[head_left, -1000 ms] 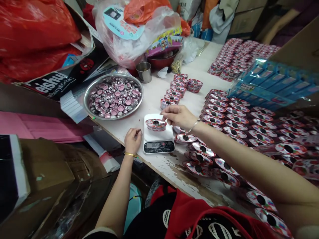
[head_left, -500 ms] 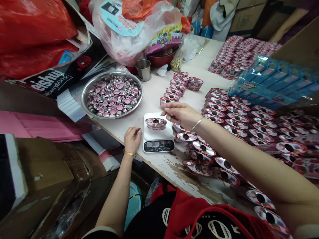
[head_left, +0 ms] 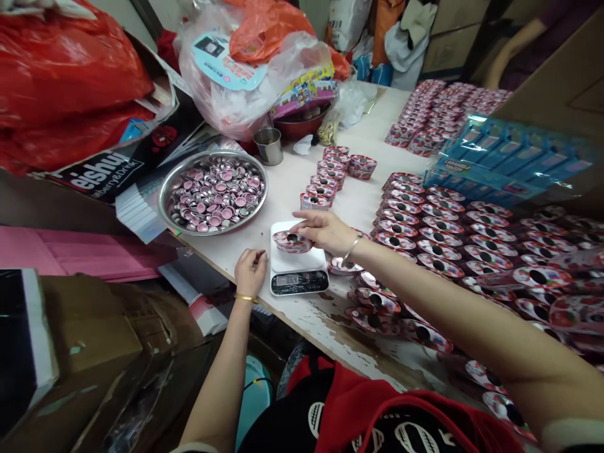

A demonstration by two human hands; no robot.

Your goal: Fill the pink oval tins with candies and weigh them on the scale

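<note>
A small oval red-and-white printed carton (head_left: 289,243) with a dark round hole in its top sits on a white digital scale (head_left: 279,264). The scale's display appears to read 86.4. Over the carton's right end is my right hand (head_left: 327,233), its index finger stretched out and its other fingertips at the carton's top. No firm grip shows. My left hand (head_left: 250,272) rests by the table edge, just left of the scale, with its fingers loosely curled and nothing visible in them.
Left of the scale stands a steel bowl (head_left: 165,211) of pink-and-silver caps, with a metal cup (head_left: 268,148) behind it. Rows of similar cartons (head_left: 438,236) crowd the right side. A short row (head_left: 323,182) stands behind the scale. Blue packs (head_left: 504,157) lie beyond.
My right hand has come down and left, from above the scale's right edge to the carton. My left hand stays beside the scale. The camera view has shifted slightly.
</note>
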